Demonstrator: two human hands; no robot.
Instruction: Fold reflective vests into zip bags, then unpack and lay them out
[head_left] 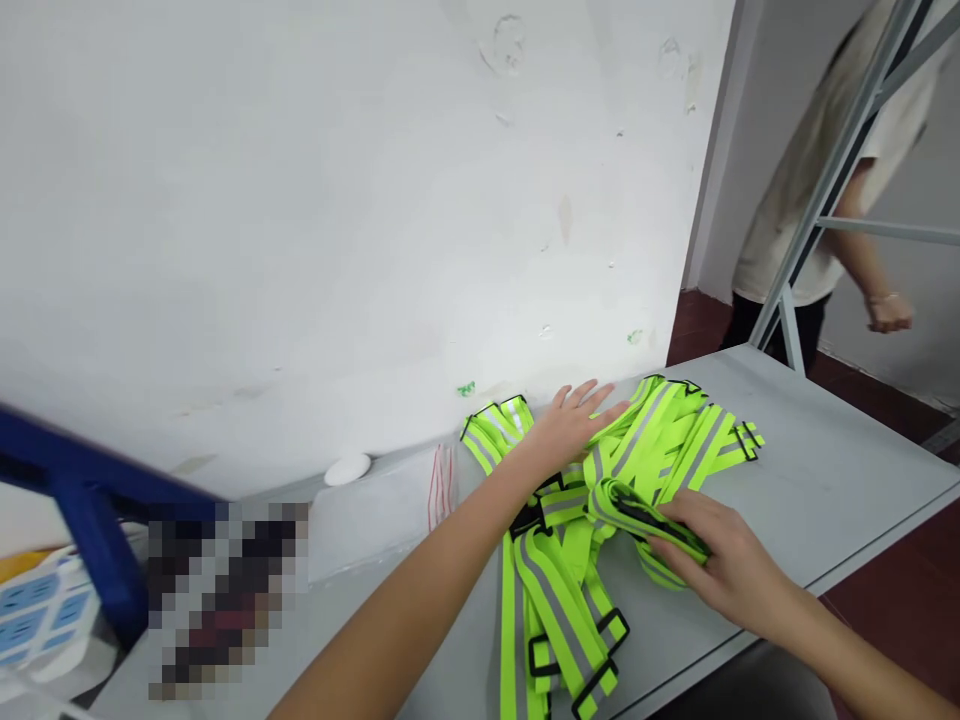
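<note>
A heap of neon-yellow reflective straps (637, 440) with grey stripes and black buckles lies on the grey table (810, 470). My left hand (570, 428) reaches to the heap's back left side, fingers spread, its fingertips at the straps. In my right hand (724, 555) a folded reflective strap (626, 512) is pinched between thumb and fingers, at the front of the heap. Other strap lengths (555, 610) with black slide buckles trail toward the table's front edge.
Clear plastic zip bags (375, 515) with red lines lie left of the straps, beside a white oval object (347, 469). A white wall (337, 220) stands behind. At left are a blue frame (94, 540) and a power strip (45, 615). Another person (810, 190) stands beyond a metal frame (832, 180).
</note>
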